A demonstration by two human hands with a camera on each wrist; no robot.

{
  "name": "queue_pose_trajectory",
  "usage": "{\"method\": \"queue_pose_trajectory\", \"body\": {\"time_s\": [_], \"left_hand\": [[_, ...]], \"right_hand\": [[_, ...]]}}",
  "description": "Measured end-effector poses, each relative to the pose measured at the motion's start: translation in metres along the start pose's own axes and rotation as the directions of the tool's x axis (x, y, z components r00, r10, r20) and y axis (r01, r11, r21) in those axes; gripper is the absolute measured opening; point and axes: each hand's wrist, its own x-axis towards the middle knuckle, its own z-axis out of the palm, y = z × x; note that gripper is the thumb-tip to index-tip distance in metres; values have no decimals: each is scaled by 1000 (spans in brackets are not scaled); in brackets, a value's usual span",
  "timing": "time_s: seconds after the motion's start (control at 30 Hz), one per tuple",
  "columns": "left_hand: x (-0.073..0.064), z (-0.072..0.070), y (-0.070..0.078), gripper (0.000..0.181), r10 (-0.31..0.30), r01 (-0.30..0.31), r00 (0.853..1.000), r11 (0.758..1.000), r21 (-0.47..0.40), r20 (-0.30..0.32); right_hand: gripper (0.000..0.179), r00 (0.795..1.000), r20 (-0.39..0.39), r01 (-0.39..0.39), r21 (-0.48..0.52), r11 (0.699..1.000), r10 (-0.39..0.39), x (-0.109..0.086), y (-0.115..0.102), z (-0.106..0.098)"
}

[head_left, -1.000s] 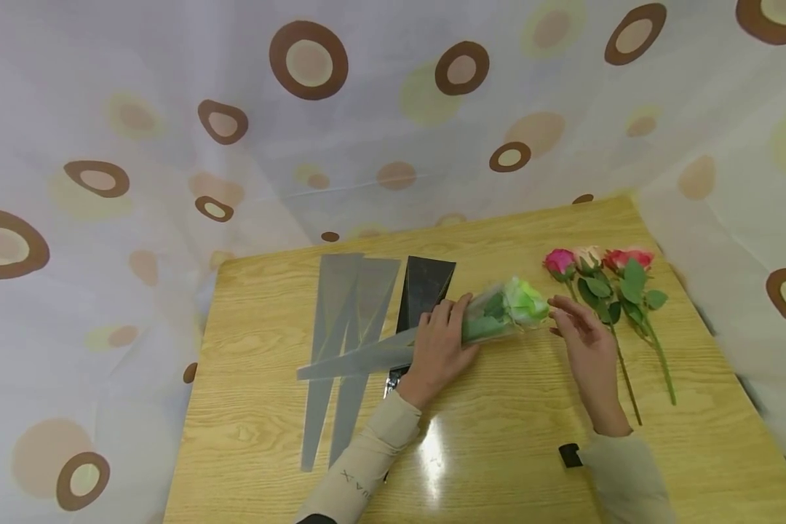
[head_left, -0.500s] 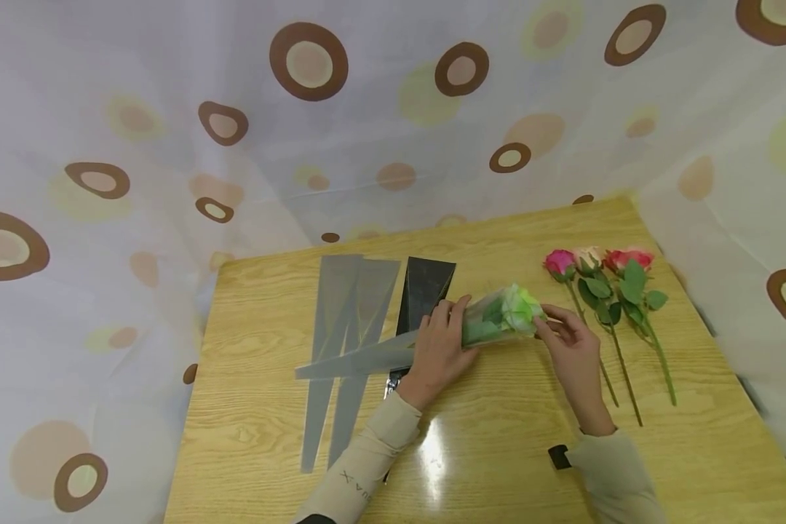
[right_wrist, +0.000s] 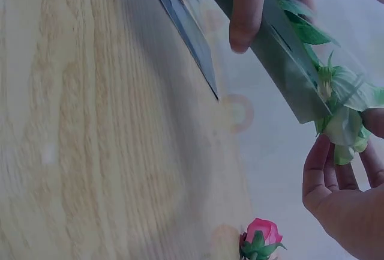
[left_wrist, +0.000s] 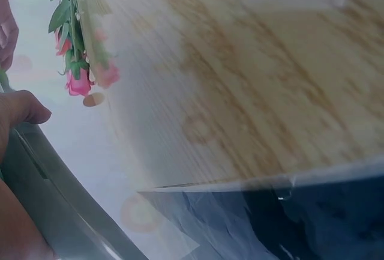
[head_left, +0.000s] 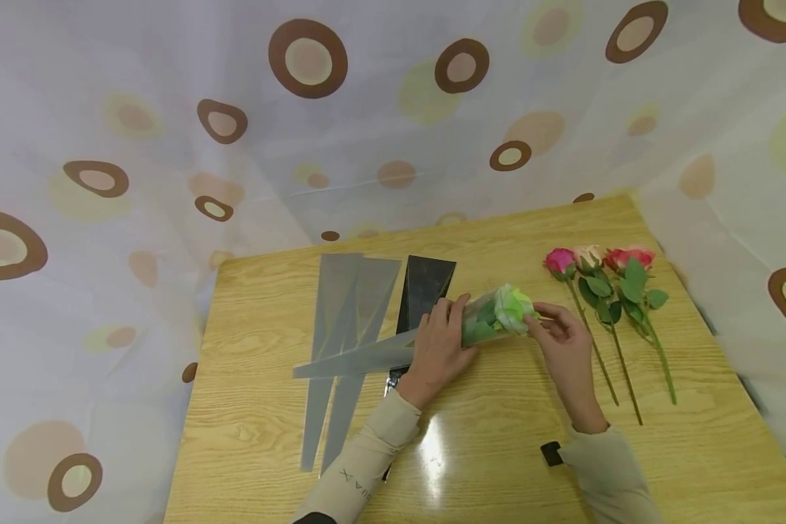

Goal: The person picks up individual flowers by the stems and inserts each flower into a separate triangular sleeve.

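Note:
Above the middle of the table, my left hand (head_left: 437,349) grips a long tapering grey-clear flower sleeve (head_left: 360,362), its narrow end pointing left. Inside the wide end sits an artificial rose (head_left: 512,309) with pale green and white petals, its green leaves showing through the film. My right hand (head_left: 566,356) pinches the bloom from the right. The right wrist view shows my right fingertips and thumb on the rose's petals (right_wrist: 345,129), just past the sleeve's (right_wrist: 285,74) open edge. In the left wrist view, the sleeve (left_wrist: 63,191) lies under my left thumb.
Two grey sleeves (head_left: 330,306) lie flat at left, partly under the held one. Beside them lies a black sleeve (head_left: 424,287), partly covered by my left hand. Magenta (head_left: 560,260), cream (head_left: 588,257) and red-pink (head_left: 629,259) roses lie at the table's right.
My right hand has moved left to the bloom and now pinches it. The green rose has shifted left, deeper into the sleeve. My left hand keeps its grip almost in place.

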Motion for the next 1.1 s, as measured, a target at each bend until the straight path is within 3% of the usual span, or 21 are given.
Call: {"method": "queue_pose_trajectory", "body": {"time_s": [0.3, 0.5, 0.73, 1.1], "left_hand": [[2, -2, 1, 86, 8, -8, 1000, 1000, -8, 0], [2, -3, 2, 84, 16, -16, 1000, 1000, -14, -3], [2, -2, 2, 82, 17, -16, 1000, 1000, -14, 16], [2, -10, -1, 95, 12, -9, 998, 999, -49, 60]], "right_hand": [[31, 999, 24, -30, 84, 996, 28, -2, 5, 3], [32, 998, 41, -58, 63, 996, 56, -3, 7, 2], [31, 997, 65, -48, 71, 996, 43, -1, 6, -2], [29, 996, 83, -16, 97, 995, 8, -1, 11, -6]]}}
